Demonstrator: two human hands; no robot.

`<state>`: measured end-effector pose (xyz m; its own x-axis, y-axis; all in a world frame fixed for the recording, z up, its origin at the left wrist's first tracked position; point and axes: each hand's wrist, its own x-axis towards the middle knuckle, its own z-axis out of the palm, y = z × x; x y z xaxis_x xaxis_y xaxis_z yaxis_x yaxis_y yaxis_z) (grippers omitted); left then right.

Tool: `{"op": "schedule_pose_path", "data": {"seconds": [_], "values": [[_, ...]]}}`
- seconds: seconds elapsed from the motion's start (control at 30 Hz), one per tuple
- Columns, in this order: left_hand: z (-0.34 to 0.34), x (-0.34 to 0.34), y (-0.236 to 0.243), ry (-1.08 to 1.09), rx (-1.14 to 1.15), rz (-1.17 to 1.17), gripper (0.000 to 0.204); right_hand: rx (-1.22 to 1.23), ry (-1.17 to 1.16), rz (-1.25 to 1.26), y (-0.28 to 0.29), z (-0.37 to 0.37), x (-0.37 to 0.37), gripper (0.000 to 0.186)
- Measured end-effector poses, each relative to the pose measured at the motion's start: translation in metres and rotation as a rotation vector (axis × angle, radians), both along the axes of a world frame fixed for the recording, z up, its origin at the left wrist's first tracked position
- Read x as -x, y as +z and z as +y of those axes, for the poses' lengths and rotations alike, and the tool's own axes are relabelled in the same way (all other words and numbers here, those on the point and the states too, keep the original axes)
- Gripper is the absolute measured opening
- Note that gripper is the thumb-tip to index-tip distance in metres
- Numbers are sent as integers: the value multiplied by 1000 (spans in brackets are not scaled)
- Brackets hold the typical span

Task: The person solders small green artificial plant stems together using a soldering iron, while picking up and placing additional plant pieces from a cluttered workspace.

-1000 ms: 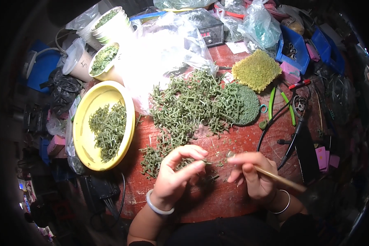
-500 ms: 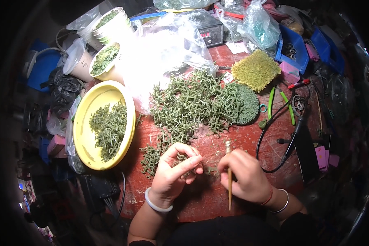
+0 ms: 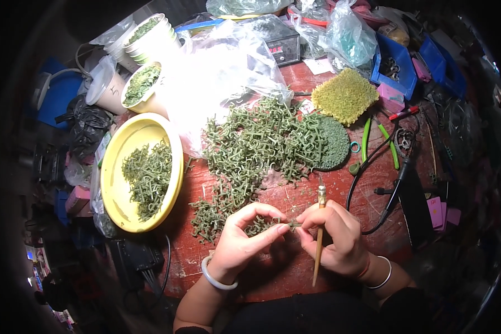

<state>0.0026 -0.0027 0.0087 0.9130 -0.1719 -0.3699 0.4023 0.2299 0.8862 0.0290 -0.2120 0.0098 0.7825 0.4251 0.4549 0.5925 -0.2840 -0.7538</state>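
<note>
The two hands have just come together. Half a second ago they were apart, the left hand (image 3: 240, 240) and the right hand (image 3: 342, 239) with a gap between; now their fingertips meet around one small green piece (image 3: 293, 225) at the lower centre of the frame. That puts both hands on the same bit of work.

The left thumb and forefinger are pinched on one end of the piece. More green bits show in the loop of that hand; whether they lie in the palm or on the table (image 3: 387, 209) behind, I cannot tell. The right thumb and fingertips appear to be at the other end, though how firmly they press is hidden. The right hand also keeps hold of a tool (image 3: 317, 267) between its fingers, upright in the frame, with its pale handle end toward the lower edge; a second ago it slanted to the lower right.

Just above the hands is the pile (image 3: 261, 142) of similar pieces, mid-frame, and more lie in the yellow basin (image 3: 114, 192) at left. A green disc (image 3: 336, 146) touches the pile's right side.

As for writing, the meter (image 3: 286, 50) at upper centre shows lit red digits, a white tub (image 3: 107, 90) at upper left bears a dark handwritten mark, and the pink slips (image 3: 437, 211) at right carry marks too small to read.
</note>
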Motion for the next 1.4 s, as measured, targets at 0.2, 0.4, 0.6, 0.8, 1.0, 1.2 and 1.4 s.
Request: {"op": "schedule_pose_path", "data": {"seconds": [0.2,0.4,0.6,0.8,1.0,1.2,1.4], "values": [[1,-2,-11,-13,-62,-178,19,-98,-14,202,-2,-3,-3,23],[3,-4,-18,-70,-182,-382,19,-75,-22,224,2,-3,-4,24],[2,-4,-14,-67,-198,-395,20,-35,-30,119,-1,-6,-2,26],[0,-5,-12,-93,-182,-425,19,-119,-32,150,-2,-6,3,28],[0,-4,-14,-91,-171,-435,20,-197,-24,279,-1,-7,3,27],[0,-4,-11,-94,-163,-447,20,-426,62,684,-5,-9,4,24],[-1,-2,-12,-49,-139,-361,20,-494,0,827,-2,-7,0,24]]}}
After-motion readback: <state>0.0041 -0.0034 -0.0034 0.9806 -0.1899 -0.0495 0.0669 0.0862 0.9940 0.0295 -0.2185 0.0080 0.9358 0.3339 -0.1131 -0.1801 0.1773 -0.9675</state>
